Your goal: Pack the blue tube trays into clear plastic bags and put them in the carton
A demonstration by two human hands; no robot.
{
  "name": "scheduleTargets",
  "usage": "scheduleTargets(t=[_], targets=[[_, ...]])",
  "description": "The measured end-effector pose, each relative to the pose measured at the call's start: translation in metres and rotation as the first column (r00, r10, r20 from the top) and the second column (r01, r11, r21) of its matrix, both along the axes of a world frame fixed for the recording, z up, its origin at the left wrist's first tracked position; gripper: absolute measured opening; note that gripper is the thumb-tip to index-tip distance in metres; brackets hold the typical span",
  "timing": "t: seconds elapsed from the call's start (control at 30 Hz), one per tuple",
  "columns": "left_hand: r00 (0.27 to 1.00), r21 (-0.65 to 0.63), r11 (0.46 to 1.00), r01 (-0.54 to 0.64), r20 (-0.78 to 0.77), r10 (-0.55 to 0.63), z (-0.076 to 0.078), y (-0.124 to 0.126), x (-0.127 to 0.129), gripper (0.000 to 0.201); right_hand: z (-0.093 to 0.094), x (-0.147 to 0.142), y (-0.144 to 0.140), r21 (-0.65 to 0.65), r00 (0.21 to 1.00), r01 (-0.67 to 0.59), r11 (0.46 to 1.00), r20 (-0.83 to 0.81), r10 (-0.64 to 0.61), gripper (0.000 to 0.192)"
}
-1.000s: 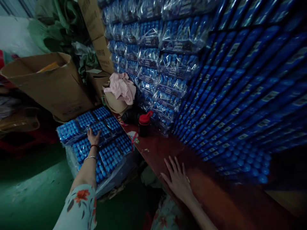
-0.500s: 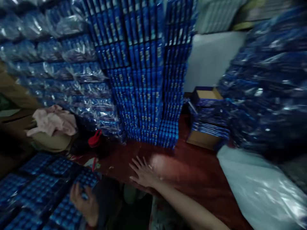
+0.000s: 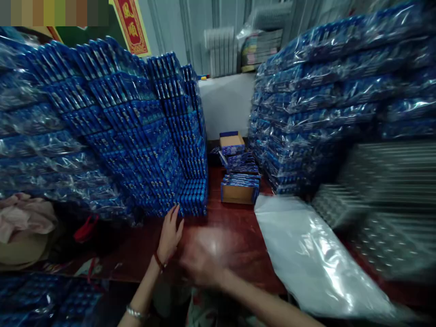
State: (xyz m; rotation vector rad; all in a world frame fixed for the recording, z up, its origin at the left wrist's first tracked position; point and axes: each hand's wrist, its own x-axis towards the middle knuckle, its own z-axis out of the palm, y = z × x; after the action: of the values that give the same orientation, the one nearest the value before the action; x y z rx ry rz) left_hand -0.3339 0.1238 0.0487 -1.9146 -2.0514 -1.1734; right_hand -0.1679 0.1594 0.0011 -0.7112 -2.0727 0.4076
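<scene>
My left hand (image 3: 170, 236), with a bracelet and a red-brown band on that arm, reaches to the foot of the stacked blue packs (image 3: 150, 150). Its fingers are stretched out and apart, and nothing shows in them. The fingertips overlap the lowest row of packs (image 3: 193, 195), whose tops show rows of round blue ends; whether they touch, I cannot tell. My right hand (image 3: 200, 265) is low over the red-brown table (image 3: 235, 245), smeared by motion, so its fingers cannot be made out.
Plastic-wrapped blue packs rise at the left (image 3: 51, 159) and right (image 3: 289, 104). Small open boxes (image 3: 238, 194) stand at the back. A clear plastic bag (image 3: 306, 245) lies at the right beside grey trays (image 3: 381, 218). A red object (image 3: 86, 229) and pink cloth (image 3: 27, 215) are at the left.
The view has turned right and up. My left hand has moved from above the blue packs at lower left to the stack's foot. My right hand, spread flat on the table before, is now blurred.
</scene>
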Motion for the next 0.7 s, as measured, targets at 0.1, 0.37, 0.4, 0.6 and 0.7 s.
scheduleTargets(t=[0.1, 0.37, 0.4, 0.6, 0.7], targets=[[0.976, -0.079, 0.992, -0.102, -0.202, 0.084, -0.001, 0.032, 0.004, 0.062, 0.031, 0.055, 0.077, 0.154, 0.929, 0.149, 0.977, 0.317, -0.192, 0.036], [0.900, -0.322, 0.926, -0.198, -0.434, 0.041, 0.000, 0.084, 0.019, 0.069, 0.085, 0.101, 0.201, 0.260, 0.707, 0.182, 0.948, 0.635, -0.310, 0.033], [0.899, -0.311, 0.928, -0.203, -0.435, 0.051, -0.002, 0.084, 0.019, 0.068, 0.088, 0.102, 0.203, 0.254, 0.707, 0.175, 0.951, 0.640, -0.301, 0.032], [0.918, -0.304, 0.935, -0.181, -0.394, 0.049, -0.007, 0.084, 0.017, 0.068, 0.112, 0.110, 0.206, 0.102, 0.693, 0.292, 0.951, 0.663, -0.284, 0.030], [0.953, -0.215, 0.966, -0.146, -0.294, 0.078, -0.011, 0.080, 0.023, 0.063, 0.098, 0.106, 0.183, -0.044, 0.682, 0.300, 0.953, 0.709, -0.182, 0.029]])
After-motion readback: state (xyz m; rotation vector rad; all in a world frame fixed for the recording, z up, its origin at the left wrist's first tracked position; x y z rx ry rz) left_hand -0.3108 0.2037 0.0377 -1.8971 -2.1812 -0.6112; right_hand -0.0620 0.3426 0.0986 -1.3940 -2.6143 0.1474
